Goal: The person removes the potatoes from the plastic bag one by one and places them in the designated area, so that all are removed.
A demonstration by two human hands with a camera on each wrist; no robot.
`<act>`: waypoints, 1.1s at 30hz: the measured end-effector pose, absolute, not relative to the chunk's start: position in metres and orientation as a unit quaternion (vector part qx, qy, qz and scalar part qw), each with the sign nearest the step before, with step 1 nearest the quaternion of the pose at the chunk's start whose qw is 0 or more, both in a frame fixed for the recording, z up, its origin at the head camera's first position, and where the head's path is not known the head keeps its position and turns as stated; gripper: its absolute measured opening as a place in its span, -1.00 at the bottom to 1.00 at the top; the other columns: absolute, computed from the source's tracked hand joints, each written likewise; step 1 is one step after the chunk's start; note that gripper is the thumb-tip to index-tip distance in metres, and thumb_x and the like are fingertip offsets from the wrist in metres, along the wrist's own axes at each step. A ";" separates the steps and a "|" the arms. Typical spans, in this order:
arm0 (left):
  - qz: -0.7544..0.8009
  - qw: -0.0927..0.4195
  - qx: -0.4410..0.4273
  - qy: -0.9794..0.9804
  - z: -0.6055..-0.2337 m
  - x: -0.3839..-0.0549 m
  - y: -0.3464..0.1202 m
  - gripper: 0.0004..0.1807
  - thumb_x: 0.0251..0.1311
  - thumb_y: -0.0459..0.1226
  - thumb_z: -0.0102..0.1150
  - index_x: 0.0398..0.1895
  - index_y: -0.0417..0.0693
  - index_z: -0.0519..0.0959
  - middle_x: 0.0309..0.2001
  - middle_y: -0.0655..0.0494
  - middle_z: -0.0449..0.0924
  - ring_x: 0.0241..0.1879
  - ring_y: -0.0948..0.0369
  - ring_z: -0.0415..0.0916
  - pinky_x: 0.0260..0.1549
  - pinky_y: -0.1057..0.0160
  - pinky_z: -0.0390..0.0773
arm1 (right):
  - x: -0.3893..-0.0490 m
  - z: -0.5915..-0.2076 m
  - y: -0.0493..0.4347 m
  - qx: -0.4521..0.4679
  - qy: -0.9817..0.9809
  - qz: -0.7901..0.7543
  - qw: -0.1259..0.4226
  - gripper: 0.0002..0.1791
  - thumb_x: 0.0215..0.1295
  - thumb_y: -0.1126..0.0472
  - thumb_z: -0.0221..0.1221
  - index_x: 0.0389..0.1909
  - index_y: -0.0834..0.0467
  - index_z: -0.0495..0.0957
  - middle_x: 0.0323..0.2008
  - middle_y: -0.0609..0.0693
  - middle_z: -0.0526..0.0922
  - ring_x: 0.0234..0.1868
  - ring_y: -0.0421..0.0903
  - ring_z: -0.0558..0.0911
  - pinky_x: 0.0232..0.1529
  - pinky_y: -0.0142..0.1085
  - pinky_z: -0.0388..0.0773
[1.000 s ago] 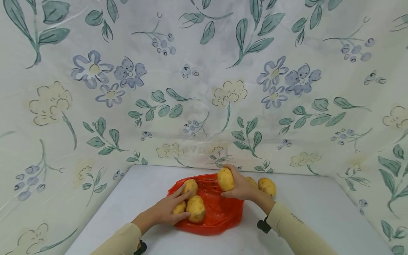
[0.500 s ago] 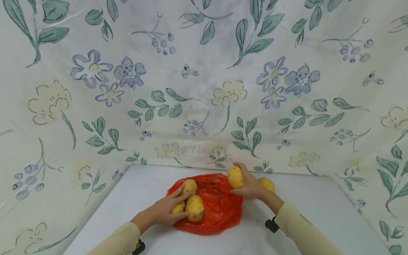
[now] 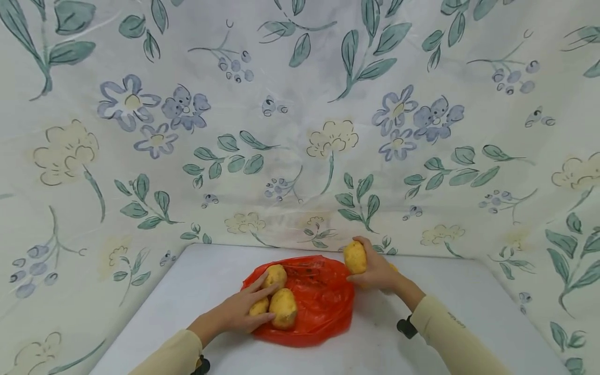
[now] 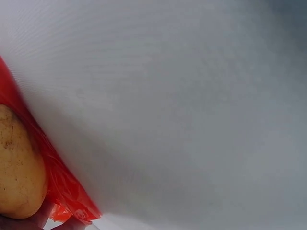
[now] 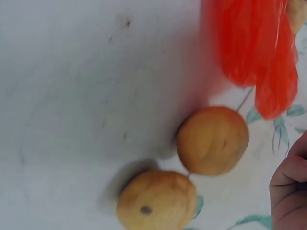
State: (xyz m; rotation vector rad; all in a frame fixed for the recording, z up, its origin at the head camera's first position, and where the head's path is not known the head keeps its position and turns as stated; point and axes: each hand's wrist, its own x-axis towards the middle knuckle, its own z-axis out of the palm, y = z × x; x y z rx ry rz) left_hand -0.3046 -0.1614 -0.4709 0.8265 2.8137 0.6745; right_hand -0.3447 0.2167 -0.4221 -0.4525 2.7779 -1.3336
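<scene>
A red plastic bag (image 3: 323,304) lies spread on the white table, with yellow potatoes on its left part. My left hand (image 3: 229,312) rests there with spread, fairly straight fingers. One fingertip touches the rear potato (image 3: 275,276), and the thumb tip is at the front potato (image 3: 283,308). Another potato (image 3: 259,306) shows between finger and thumb. In the left wrist view, a potato (image 4: 19,165) sits against the bag's edge (image 4: 64,187). My right hand (image 3: 377,273) grips a potato (image 3: 355,257) above the bag's right rear edge, fingers behind it and thumb at its underside.
Two loose potatoes, one plain (image 5: 213,140) and one with a dark spot (image 5: 157,203), lie on the table near its rear edge, largely hidden behind the right hand in the head view. A floral sheet (image 3: 281,172) hangs behind the table (image 3: 201,265).
My right hand has moved right with its potato, from over the bag to its right rear edge, covering more of the loose potatoes. My left hand stays on the bag's potatoes.
</scene>
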 end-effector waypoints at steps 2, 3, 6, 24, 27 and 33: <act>0.223 0.065 0.278 0.932 -0.470 -0.305 -0.161 -0.19 0.22 0.28 0.09 0.52 0.33 0.20 0.60 -0.12 -0.15 0.35 -0.33 0.27 0.13 -0.44 0.37 | -0.346 -0.419 0.222 -0.144 0.897 -0.418 0.006 0.13 -0.07 0.12 0.51 0.46 -0.12 -0.01 0.13 0.11 0.45 -0.02 0.03 0.53 0.02 -0.04 0.54; 0.222 0.064 0.280 0.932 -0.469 -0.306 -0.161 -0.19 0.23 0.28 0.09 0.52 0.32 0.19 0.60 -0.12 -0.15 0.34 -0.33 0.28 0.13 -0.43 0.37 | -0.347 -0.418 0.225 -0.144 0.899 -0.413 0.000 0.14 -0.08 0.11 0.52 0.46 -0.10 -0.01 0.13 0.11 0.46 -0.01 0.03 0.53 0.05 -0.01 0.53; 0.225 0.064 0.278 0.932 -0.470 -0.305 -0.163 -0.19 0.22 0.28 0.10 0.52 0.32 0.19 0.60 -0.11 -0.14 0.34 -0.34 0.28 0.13 -0.44 0.37 | -0.349 -0.415 0.232 -0.141 0.900 -0.413 -0.006 0.17 -0.08 0.09 0.51 0.49 -0.02 -0.04 0.17 0.14 0.44 0.05 0.07 0.53 0.14 0.08 0.51; 0.237 0.073 0.271 0.930 -0.469 -0.304 -0.161 -0.15 0.21 0.26 0.13 0.53 0.27 0.17 0.60 -0.08 -0.16 0.36 -0.36 0.25 0.14 -0.45 0.35 | -0.355 -0.418 0.274 -0.102 0.921 -0.376 -0.031 0.10 0.02 0.16 0.42 0.49 0.10 -0.07 0.18 0.25 0.43 0.02 0.12 0.54 0.08 0.09 0.56; 0.237 0.074 0.268 0.931 -0.471 -0.304 -0.161 -0.15 0.20 0.27 0.13 0.53 0.30 0.17 0.60 -0.07 -0.15 0.37 -0.35 0.23 0.15 -0.45 0.34 | -0.355 -0.419 0.280 -0.096 0.920 -0.379 -0.031 0.09 0.04 0.16 0.41 0.49 0.12 -0.08 0.20 0.27 0.42 0.04 0.15 0.54 0.12 0.13 0.53; 0.232 0.065 0.270 0.932 -0.474 -0.308 -0.163 -0.15 0.20 0.29 0.12 0.53 0.32 0.17 0.61 -0.05 -0.15 0.38 -0.32 0.24 0.16 -0.43 0.35 | -0.356 -0.423 0.293 -0.091 0.922 -0.374 -0.045 0.11 0.04 0.15 0.44 0.49 0.17 -0.09 0.24 0.33 0.40 0.08 0.21 0.53 0.17 0.17 0.48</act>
